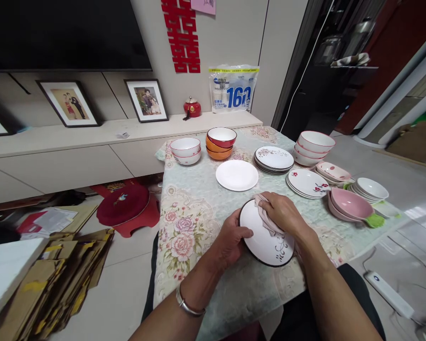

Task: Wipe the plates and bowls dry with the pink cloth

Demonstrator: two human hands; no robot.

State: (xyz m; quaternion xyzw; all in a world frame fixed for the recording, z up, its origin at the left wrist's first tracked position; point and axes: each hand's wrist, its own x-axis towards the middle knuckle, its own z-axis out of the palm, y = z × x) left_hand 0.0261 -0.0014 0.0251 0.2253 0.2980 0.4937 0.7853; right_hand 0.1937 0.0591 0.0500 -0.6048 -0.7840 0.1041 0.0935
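A white plate with a dark rim and a dark floral pattern (pixel 266 244) is held tilted above the near part of the table. My left hand (pixel 235 237) grips its left edge, thumb on the upper face and fingers underneath. With closed fingers, my right hand (pixel 279 210) presses a pale pink cloth (pixel 267 219) against the plate's upper right part. Beyond them lies a plain white plate (pixel 237 175). Stacks of dark-rimmed plates (pixel 274 157) and red-flowered plates (pixel 307 183) sit to the right of it.
White bowls (pixel 186 150) and red and orange bowls (pixel 221 142) stand at the table's back left. Along the right are white bowls (pixel 314 146), pink dishes (pixel 351 204) and small bowls (pixel 372 188). A red stool (pixel 124 203) and flattened cardboard (pixel 53 279) are on the floor at left.
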